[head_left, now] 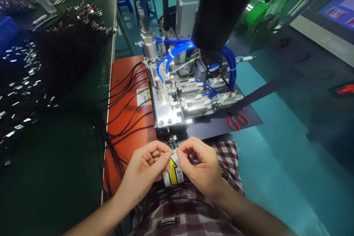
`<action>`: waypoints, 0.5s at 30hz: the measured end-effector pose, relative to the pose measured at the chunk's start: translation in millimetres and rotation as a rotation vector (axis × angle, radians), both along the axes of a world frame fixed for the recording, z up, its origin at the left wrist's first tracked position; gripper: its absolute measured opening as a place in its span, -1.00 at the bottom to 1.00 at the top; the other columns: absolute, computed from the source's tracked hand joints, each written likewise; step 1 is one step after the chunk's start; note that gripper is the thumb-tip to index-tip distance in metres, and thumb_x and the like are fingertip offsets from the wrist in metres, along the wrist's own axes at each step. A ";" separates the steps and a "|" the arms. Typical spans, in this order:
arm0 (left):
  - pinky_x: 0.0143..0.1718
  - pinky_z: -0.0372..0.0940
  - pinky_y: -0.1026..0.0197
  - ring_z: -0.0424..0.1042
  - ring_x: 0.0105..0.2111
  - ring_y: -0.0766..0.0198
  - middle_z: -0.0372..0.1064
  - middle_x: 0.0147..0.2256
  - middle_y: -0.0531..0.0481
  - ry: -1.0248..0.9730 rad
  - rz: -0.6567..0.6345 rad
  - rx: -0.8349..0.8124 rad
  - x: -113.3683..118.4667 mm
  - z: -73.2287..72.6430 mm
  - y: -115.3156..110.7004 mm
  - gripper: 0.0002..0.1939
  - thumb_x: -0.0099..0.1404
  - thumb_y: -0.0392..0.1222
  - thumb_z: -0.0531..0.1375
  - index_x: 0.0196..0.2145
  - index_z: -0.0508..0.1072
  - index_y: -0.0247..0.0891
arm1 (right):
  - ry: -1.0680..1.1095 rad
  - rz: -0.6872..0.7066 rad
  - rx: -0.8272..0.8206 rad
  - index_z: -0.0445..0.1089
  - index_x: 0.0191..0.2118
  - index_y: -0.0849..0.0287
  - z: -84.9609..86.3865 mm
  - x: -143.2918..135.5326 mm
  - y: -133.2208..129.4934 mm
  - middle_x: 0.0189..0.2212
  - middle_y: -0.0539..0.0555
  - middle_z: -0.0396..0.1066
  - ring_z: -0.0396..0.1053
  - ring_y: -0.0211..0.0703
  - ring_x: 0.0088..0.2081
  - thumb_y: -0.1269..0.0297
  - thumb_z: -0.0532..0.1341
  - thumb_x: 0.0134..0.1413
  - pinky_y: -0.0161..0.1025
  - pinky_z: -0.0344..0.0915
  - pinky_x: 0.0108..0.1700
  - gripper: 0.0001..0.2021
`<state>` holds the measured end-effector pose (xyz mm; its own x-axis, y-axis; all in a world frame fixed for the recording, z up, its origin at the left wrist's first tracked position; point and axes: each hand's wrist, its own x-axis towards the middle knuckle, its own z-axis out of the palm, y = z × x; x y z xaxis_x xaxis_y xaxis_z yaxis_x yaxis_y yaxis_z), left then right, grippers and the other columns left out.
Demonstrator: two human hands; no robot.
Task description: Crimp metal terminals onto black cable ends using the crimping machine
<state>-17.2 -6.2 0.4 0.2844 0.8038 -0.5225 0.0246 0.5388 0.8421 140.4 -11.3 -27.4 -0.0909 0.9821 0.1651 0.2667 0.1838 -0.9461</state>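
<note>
My left hand (148, 164) and my right hand (201, 162) meet in front of my lap, each with thumb and forefinger pinched. Between the fingertips shows a small, thin gold-and-silver metal piece (173, 151), like a wire end or pin; its exact kind is too small to tell. Both hands touch it, one at each end. Just beyond them stands a metal machine (167, 112) with blue air tubes (181, 47). Below the hands is a white-and-yellow label (173, 175). Several black cables (124, 131) run from the machine's left edge across an orange board (127, 105).
A big heap of black cables (69, 48) with shiny metal ends covers the dark table (55, 155) at left. Red-handled scissors (238, 121) lie right of the machine. A green spool (260, 13) and a screen (337, 11) stand at upper right; a blue stool (145, 2) stands behind.
</note>
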 end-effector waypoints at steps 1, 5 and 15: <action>-0.67 -0.10 0.42 0.00 -0.67 0.52 0.19 -0.61 0.15 -0.009 0.003 -0.005 -0.2 -0.2 -0.4 -0.79 0.24 -0.07 0.16 -0.37 0.37 -0.29 | 0.015 -0.004 -0.010 0.30 -0.46 0.18 -1.1 0.3 0.5 -0.54 -0.05 0.26 0.21 -0.30 -0.50 0.47 0.16 0.01 -0.32 0.17 -0.42 -0.90; -0.66 -0.11 0.43 -0.02 -0.66 0.52 0.16 -0.62 0.16 -0.026 0.008 -0.019 -0.4 -1.0 -0.9 -0.79 0.24 -0.06 0.16 -0.38 0.36 -0.28 | 0.108 -0.017 -0.137 0.31 -0.45 0.20 -3.3 0.8 -0.2 -0.54 -0.05 0.27 0.19 -0.32 -0.52 0.45 0.14 0.05 -0.36 0.17 -0.45 -0.91; -0.65 -0.10 0.45 -0.03 -0.65 0.52 0.11 -0.62 0.18 -0.016 -0.008 -0.034 0.1 2.5 1.7 -0.77 0.24 -0.06 0.15 -0.41 0.35 -0.29 | 0.366 0.069 -0.445 0.33 -0.46 0.22 1.0 1.4 2.2 -0.62 -0.10 0.20 0.12 -0.37 -0.58 0.34 0.20 0.03 -0.39 0.11 -0.53 -0.89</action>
<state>-17.1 -4.5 2.9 0.2993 0.7833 -0.5448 0.0158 0.5669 0.8237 141.7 -9.1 -26.4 -0.1716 0.9580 -0.2296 -0.0907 -0.2474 -0.9647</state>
